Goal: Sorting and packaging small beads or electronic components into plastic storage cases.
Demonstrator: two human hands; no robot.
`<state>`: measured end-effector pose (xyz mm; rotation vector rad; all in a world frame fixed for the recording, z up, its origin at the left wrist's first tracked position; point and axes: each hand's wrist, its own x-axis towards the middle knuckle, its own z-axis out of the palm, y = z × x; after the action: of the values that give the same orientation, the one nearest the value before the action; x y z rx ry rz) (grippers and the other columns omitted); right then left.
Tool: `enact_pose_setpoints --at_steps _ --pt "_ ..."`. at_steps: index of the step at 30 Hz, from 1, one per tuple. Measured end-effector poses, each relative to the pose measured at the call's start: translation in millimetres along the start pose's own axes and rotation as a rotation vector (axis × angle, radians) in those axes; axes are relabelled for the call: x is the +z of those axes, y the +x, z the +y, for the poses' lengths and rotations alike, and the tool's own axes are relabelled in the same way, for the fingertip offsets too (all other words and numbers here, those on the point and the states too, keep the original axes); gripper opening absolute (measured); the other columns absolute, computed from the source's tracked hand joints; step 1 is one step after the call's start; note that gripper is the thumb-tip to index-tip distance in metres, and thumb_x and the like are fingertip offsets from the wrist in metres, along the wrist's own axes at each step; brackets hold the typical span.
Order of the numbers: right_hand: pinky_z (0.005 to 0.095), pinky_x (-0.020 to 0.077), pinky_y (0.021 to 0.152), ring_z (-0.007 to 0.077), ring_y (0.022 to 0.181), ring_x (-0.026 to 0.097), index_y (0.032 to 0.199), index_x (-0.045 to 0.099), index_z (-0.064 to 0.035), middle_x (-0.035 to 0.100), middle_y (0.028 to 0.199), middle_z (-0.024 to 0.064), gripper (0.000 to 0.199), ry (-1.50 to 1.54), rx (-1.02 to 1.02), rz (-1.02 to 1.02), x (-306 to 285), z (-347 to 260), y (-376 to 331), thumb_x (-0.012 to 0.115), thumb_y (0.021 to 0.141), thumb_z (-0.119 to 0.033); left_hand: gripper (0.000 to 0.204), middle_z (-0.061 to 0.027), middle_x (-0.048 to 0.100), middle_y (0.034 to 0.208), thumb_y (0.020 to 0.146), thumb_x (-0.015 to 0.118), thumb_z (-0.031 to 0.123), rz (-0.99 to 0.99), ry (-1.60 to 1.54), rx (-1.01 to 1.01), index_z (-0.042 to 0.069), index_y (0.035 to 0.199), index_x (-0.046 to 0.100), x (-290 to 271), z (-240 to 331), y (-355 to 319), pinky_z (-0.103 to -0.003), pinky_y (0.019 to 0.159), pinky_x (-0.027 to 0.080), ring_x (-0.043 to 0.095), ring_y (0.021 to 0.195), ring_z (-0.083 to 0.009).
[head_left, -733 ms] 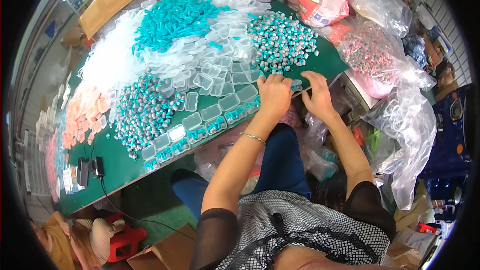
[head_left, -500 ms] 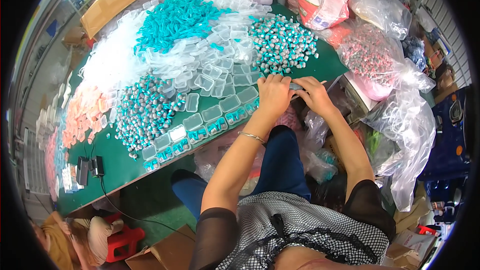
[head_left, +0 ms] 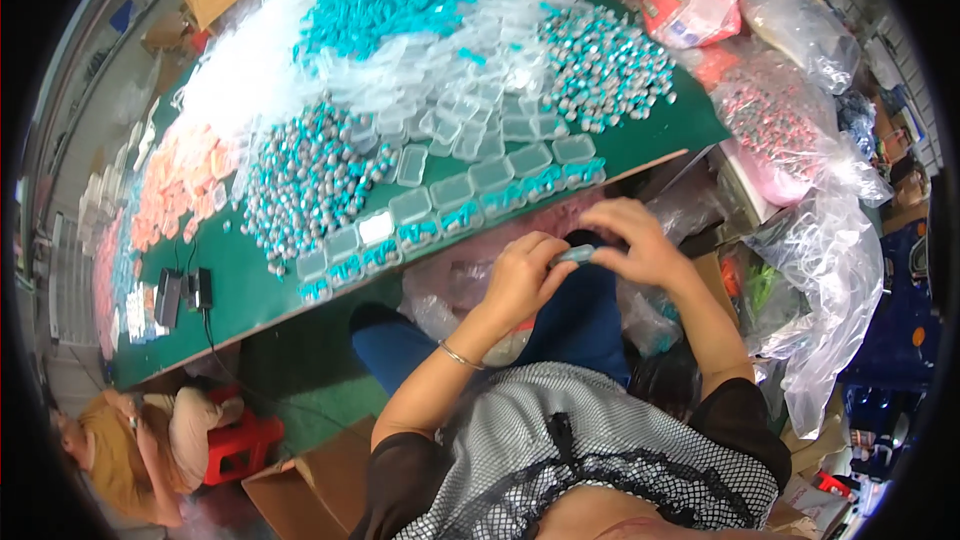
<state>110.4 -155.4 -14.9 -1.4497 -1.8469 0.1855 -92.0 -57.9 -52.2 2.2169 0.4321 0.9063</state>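
Above my lap, in front of the table edge, a small clear plastic case (head_left: 576, 254) is between my hands, its contents too blurred to tell. My left hand (head_left: 522, 278) pinches the case's left end with thumb and fingers. At the right end, the thumb of my right hand (head_left: 640, 245) presses on it, the fingers curving above. Along the near table edge runs a row of open clear cases (head_left: 458, 215), lids tipped back, with teal and grey pieces inside. A loose lidded case (head_left: 411, 166) lies just behind the row.
Teal-and-grey pieces lie in two piles, one left (head_left: 310, 170) and one right (head_left: 610, 65). Behind are heaped clear cases (head_left: 240, 70), teal parts (head_left: 390, 0) and peach parts (head_left: 180, 185). Plastic bags (head_left: 780, 120) crowd the right side. A person (head_left: 135, 450) sits at lower left.
Both hands have drawn back from the table edge toward my lap with the case. The row of open cases now shows through to its right end. The view has shifted slightly.
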Motion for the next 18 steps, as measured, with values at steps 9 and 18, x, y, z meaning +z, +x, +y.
enact_pose_setpoints --at_steps 9,18 --pt "0.0256 0.0493 0.069 0.0127 0.075 0.062 0.097 0.069 0.0006 0.068 0.089 0.0082 0.011 0.159 0.285 0.329 21.9 59.8 16.7 0.063 0.089 -0.001 0.028 -0.0156 0.068 0.098 0.078 0.073 0.019 -0.225 0.493 -0.519 0.009 0.105 0.069 31.3 -166.0 -146.0 -0.047 0.077 0.053 0.066 0.087 -0.0368" --pt "0.0245 0.0431 0.059 0.01 0.063 0.053 0.095 0.07 -0.0018 0.06 0.08 0.0046 0.011 0.048 0.329 0.361 9.0 81.9 34.3 0.066 0.084 -0.002 0.033 -0.0076 0.062 0.098 0.076 0.076 0.018 0.021 0.298 0.123 0.009 0.106 0.066 -1.2 9.1 12.3 -0.041 0.078 0.045 0.059 0.093 -0.0277"
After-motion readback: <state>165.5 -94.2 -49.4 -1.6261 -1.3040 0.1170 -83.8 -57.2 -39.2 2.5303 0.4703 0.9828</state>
